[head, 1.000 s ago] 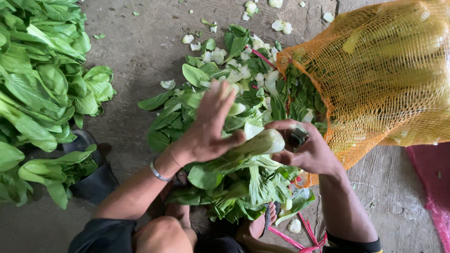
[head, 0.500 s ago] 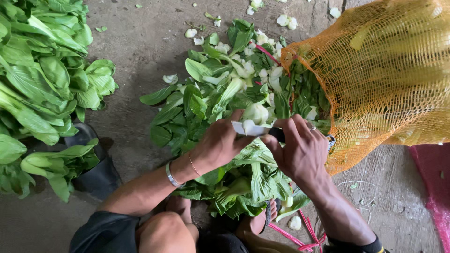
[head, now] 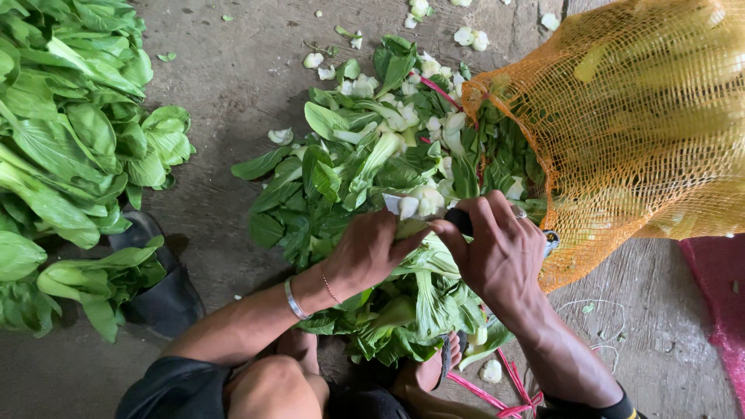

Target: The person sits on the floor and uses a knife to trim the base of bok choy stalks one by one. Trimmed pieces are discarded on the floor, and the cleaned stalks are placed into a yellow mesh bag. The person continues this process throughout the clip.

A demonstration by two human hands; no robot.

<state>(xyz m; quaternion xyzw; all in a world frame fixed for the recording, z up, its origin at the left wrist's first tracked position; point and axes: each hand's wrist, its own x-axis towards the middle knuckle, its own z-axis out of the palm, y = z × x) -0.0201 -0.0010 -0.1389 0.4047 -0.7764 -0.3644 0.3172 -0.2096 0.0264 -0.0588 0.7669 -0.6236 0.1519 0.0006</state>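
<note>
My left hand (head: 369, 252), with a thin metal bangle on its wrist, is closed around a head of bok choy (head: 423, 268) held low in front of me. My right hand (head: 497, 252) grips a knife (head: 394, 205) by its dark handle. The short pale blade lies across the pale base of the plant, just above my left fingers. Under both hands sits a heap of cut green leaves and white stem pieces (head: 349, 163) on the concrete floor.
An orange mesh sack (head: 644, 116) filled with greens lies at the right, its mouth touching the heap. A big pile of whole bok choy (head: 62, 140) fills the left side beside a black boot (head: 167, 299). Pink string (head: 504, 388) and a pink sack (head: 718, 295) lie lower right.
My left hand, open over the plant a second ago, has closed around it. The right hand has brought the knife blade across the stem base.
</note>
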